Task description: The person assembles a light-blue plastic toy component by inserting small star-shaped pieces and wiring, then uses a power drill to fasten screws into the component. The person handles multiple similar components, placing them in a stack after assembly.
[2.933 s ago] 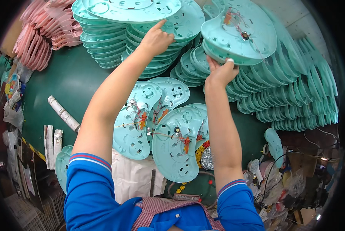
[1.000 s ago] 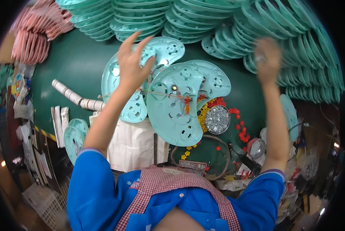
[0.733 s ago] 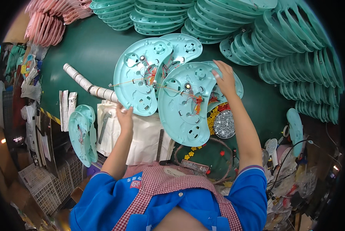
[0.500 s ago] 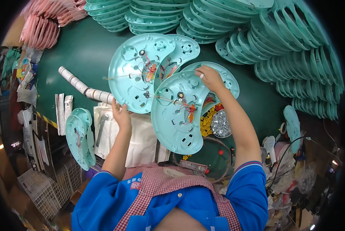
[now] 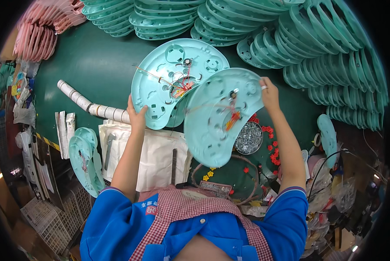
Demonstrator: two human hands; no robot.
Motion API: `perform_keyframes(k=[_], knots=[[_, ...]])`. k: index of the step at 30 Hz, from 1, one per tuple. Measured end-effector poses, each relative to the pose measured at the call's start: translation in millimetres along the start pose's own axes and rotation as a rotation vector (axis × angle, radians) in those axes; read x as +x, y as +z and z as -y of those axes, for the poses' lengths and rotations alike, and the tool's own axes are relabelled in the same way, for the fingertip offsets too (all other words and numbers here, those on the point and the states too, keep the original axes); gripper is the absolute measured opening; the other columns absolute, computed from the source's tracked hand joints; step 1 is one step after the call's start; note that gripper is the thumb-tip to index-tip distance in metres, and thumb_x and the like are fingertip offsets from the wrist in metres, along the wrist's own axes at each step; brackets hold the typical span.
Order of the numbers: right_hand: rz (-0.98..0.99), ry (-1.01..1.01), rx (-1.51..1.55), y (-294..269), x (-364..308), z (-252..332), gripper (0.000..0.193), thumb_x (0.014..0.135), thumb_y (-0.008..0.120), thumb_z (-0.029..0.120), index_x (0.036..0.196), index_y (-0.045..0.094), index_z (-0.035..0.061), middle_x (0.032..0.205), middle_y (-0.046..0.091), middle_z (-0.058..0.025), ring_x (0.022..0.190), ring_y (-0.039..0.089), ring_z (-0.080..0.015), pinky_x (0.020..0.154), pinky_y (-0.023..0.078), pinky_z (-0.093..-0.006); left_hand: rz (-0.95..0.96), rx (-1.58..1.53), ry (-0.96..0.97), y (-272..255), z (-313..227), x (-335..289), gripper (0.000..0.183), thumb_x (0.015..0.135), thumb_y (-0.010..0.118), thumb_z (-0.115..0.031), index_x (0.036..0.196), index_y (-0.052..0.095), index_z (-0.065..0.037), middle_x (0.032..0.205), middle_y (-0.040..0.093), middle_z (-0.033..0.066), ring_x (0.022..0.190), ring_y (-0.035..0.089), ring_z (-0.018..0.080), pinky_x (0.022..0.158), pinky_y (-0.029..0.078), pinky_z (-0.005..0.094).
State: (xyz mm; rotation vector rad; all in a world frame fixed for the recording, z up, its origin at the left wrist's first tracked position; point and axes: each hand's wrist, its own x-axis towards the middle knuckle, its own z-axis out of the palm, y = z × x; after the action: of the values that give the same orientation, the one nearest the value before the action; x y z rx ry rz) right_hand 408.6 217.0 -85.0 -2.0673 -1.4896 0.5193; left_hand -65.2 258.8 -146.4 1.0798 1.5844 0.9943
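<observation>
Two turquoise kidney-shaped plastic shells lie partly overlapped before me, inner faces up, with holes, molded posts, red wires and small parts. My left hand grips the lower left rim of the left shell, thumb on top. Another shell shows in part beneath it. My right hand pinches the upper right edge of the right shell, which is slightly blurred and covers part of the left one. Below its inner curve stands a round container of small silvery metal pieces.
Turquoise shell stacks line the far and right side; pink shells stand far left. White rolls, white bags and nested shells lie left. Red flower-shaped pieces and yellow ones are scattered nearby.
The right shell has moved right and turned, uncovering red pieces. The left shell has turned, its wired parts now farther right. My left hand has moved up onto its rim.
</observation>
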Motion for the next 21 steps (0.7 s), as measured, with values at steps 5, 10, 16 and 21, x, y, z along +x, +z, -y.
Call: perform_keyframes(k=[5,10,16,21], knots=[[0.082,0.289,0.196,29.1,7.0,-65.6,0.056,0.092,0.061,0.035,0.133,0.044,0.0009,0.128,0.053,-0.0239,0.121,0.051,-0.035,0.102,0.038,-0.0367,0.237,-0.865,-0.466,3.2,-2.8,-15.7,0.065,0.084,0.06,-0.011,0.142,0.034,-0.006,0.14,0.043,0.0149,0.128,0.043,0.0318,0.109,0.033,0.0455],[0.508,0.666,0.52,6.2,23.3,-51.1,0.074,0.082,0.07,0.044,0.134,0.046,-0.0017,0.125,0.058,-0.0164,0.11,0.058,-0.0264,0.097,0.042,-0.0358,0.332,-0.763,-0.429,-3.2,-7.3,-17.2,0.062,0.084,0.057,-0.025,0.137,0.039,0.0,0.131,0.053,0.0157,0.119,0.052,0.0331,0.104,0.04,0.0455],[0.243,0.459,0.768,-30.5,-6.1,-30.7,0.052,0.088,0.063,0.036,0.124,0.057,-0.0005,0.111,0.066,-0.0112,0.097,0.064,-0.0212,0.089,0.048,-0.0351,0.278,-0.806,-0.501,0.7,-20.6,-14.7,0.063,0.076,0.058,-0.015,0.135,0.041,-0.002,0.128,0.054,0.0142,0.116,0.054,0.0309,0.101,0.043,0.0428],[0.101,0.369,1.051,-164.6,-46.5,66.3,0.047,0.091,0.059,0.028,0.125,0.053,-0.0033,0.115,0.063,-0.0142,0.098,0.064,-0.0229,0.088,0.051,-0.0357,0.172,-0.743,-0.204,-13.1,-11.9,-16.3,0.067,0.07,0.054,-0.007,0.135,0.039,-0.004,0.123,0.054,0.0117,0.113,0.054,0.0291,0.098,0.046,0.0415]])
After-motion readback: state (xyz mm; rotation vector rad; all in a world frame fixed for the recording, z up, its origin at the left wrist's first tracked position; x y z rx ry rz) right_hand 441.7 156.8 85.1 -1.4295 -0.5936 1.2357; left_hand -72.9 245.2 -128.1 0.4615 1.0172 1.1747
